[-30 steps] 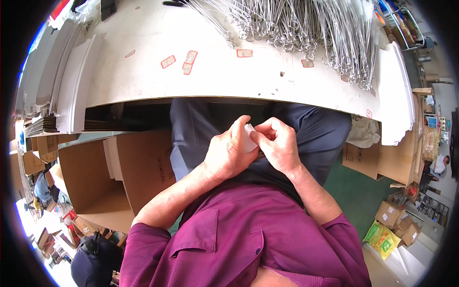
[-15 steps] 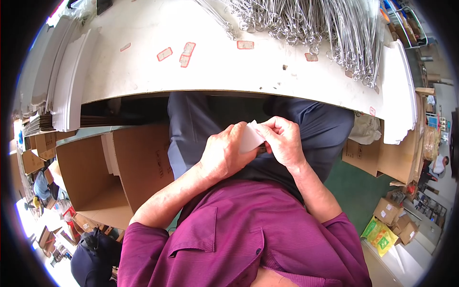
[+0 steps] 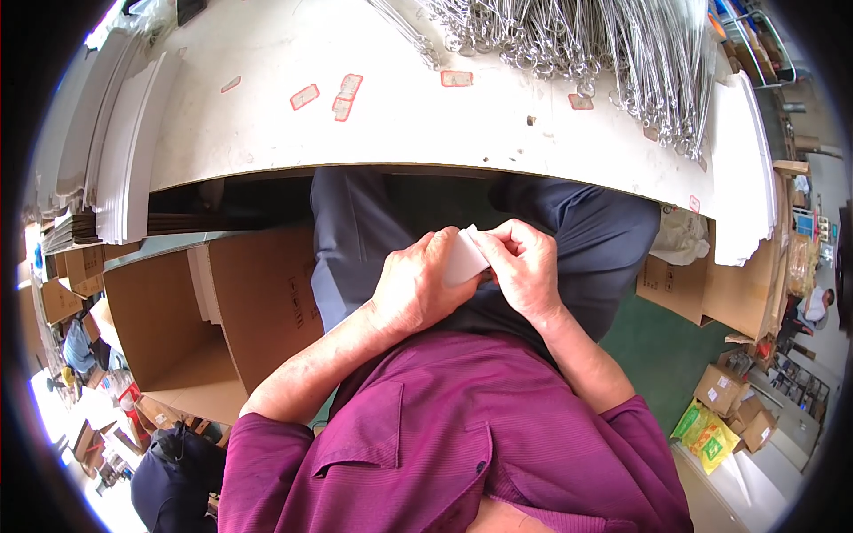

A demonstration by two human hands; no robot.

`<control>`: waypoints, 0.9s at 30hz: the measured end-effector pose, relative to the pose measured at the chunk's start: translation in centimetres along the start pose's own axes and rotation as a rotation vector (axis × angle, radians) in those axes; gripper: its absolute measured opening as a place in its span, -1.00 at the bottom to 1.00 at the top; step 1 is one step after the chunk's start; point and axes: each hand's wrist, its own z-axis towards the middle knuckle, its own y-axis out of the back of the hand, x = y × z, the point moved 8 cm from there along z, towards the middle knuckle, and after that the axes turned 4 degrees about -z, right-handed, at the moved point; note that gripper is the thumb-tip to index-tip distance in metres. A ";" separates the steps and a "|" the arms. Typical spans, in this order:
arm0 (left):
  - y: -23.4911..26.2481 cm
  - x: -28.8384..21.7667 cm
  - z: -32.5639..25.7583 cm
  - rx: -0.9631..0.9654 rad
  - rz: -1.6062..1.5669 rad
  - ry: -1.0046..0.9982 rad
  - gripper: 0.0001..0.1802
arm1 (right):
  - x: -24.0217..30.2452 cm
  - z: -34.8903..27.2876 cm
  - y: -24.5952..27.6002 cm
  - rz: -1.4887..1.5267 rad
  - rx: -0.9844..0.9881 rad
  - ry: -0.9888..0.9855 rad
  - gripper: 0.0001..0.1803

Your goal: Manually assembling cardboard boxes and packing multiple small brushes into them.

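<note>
The left hand (image 3: 413,280) is curling partly closed around a small white piece (image 3: 466,260), its thumb side uppermost and its back facing the camera, while the right hand (image 3: 529,266) is pinching the same piece at its upper right edge, thumb and bent index finger nearly meeting there. The lower fingers of both hands are hiding beneath, so how they are gripping underneath cannot be told; the piece seems to be paper or thin card, though glare is washing out its surface. Ahead of the hands, the front edge of the white table (image 3: 267,133) is bowing across the view, with a dark gap opening under it. The trousered thighs (image 3: 355,253) are flanking the hands, and the shirt (image 3: 426,426) is sitting close behind them. An open cardboard box (image 3: 267,293) is standing to the left of the left forearm, and green floor (image 3: 666,346) is showing beyond the right one. Bundled metal wires (image 3: 569,40) with looped ends are lying on the table, well apart from the hands. The small white piece is resting between the two hands, above the lap and short of the table edge.
</note>
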 end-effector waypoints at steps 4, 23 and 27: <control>0.4 0.2 -0.2 -0.052 0.031 -0.008 -0.33 | 1.1 -0.8 -0.2 -0.164 -0.099 0.236 -0.85; 0.8 0.9 0.0 -0.104 0.011 -0.090 -0.36 | 1.3 -2.3 -3.2 -0.237 0.070 0.297 -0.36; 1.0 1.0 0.0 -0.134 -0.012 -0.090 -0.40 | 1.7 -2.1 -3.5 -0.255 0.089 0.332 -0.37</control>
